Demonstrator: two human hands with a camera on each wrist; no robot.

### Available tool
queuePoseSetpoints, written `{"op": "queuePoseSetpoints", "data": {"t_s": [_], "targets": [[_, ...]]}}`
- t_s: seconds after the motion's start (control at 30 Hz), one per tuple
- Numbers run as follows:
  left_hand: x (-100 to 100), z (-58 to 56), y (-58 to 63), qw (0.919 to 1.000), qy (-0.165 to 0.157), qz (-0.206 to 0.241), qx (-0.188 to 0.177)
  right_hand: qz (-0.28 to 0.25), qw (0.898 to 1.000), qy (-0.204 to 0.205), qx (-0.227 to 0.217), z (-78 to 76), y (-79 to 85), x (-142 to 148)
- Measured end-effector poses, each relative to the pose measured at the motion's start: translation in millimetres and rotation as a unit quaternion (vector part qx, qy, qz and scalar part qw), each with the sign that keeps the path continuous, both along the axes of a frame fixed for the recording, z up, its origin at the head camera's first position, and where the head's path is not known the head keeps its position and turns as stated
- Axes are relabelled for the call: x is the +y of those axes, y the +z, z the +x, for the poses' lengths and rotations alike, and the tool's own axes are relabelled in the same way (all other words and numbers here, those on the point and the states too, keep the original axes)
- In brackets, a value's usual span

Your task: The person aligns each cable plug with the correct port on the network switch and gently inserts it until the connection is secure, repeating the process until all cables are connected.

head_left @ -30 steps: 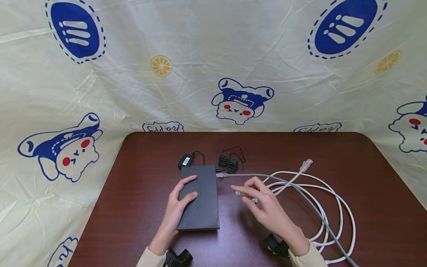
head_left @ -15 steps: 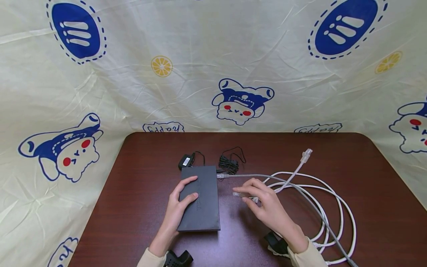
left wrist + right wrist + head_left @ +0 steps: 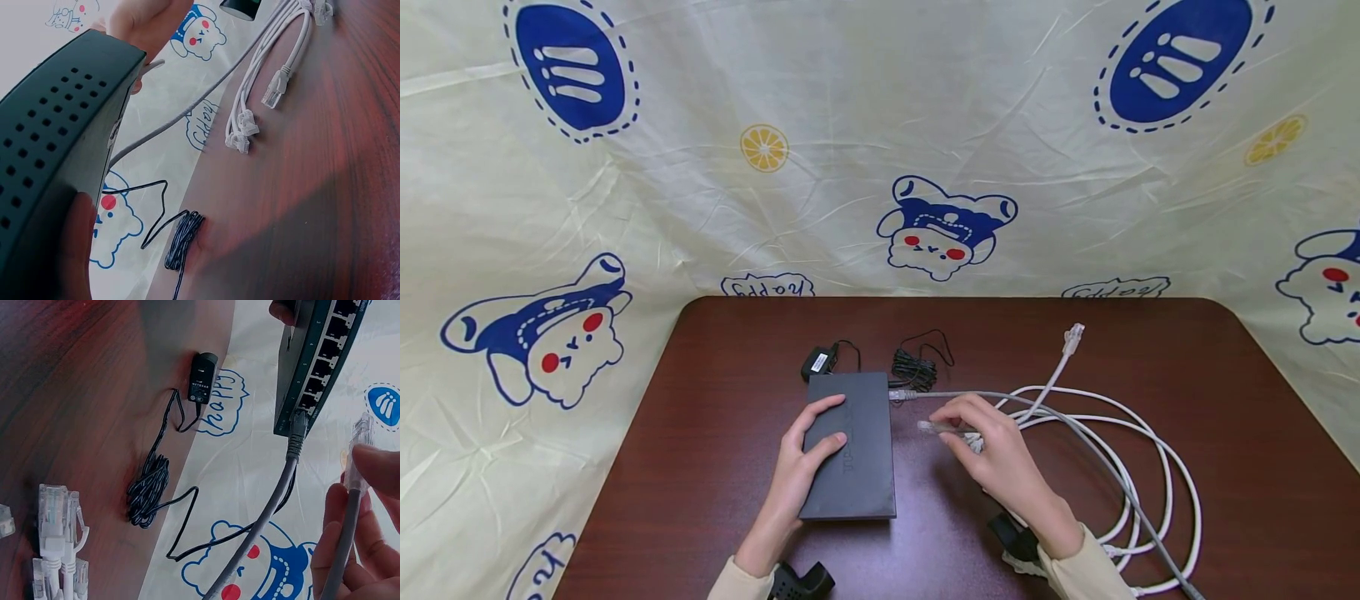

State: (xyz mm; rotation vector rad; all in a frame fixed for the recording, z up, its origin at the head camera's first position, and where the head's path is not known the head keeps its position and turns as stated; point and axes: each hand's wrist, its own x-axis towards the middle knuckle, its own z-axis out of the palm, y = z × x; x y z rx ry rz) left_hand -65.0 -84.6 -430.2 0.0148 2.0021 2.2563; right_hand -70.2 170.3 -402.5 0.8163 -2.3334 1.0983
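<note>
The hands are apart, each engaged on its own item. The left hand [image 3: 801, 462] grips the dark grey network switch [image 3: 865, 450] along its left edge, thumb and one finger laid across the top face. The right hand [image 3: 1000, 454] pinches a clear plug [image 3: 361, 431] at the end of a grey cable [image 3: 342, 550], thumb against fingers, with the tip directed toward the switch's right side; plug and switch are near but not touching. The right wrist view shows a row of ports [image 3: 322, 367] on that side, the end one occupied by a second plug [image 3: 298, 434] with its own grey lead [image 3: 250, 537]; whether both grey lengths belong to one cable cannot be told. That lead runs rightward from the switch's far corner and passes over looped white cables [image 3: 1191, 500] to the right of the right hand. One white connector [image 3: 1072, 339] projects beyond the loops on the far side; further white connectors [image 3: 53, 512] are bunched together. Beyond the switch, a black power adapter [image 3: 818, 362] and a bundled black cord [image 3: 914, 368] lie on the brown bench [image 3: 722, 417]. A pale cloth [image 3: 842, 75] printed with blue badges, cartoon figures and yellow fruit slices borders the bench's far edge and sides.
</note>
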Motion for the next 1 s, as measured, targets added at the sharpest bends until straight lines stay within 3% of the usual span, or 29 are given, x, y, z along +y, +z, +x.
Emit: {"op": "queuePoseSetpoints", "data": {"t_s": [0.33,0.73,1.0], "targets": [[0,0.9,1.2,0.9999,0.001,-0.013,0.005,0.018,1.000,-0.012,-0.014,-5.6,-1.0,-3],[2,1.1,3.5,1.0000,-0.004,0.003,0.003,0.023,0.999,-0.036,0.015,-14.8,-6.7,-10],[4,1.2,4.2,1.0000,-0.004,0.004,0.006,0.017,0.999,-0.028,0.021,-18.8,-8.5,-13]]}}
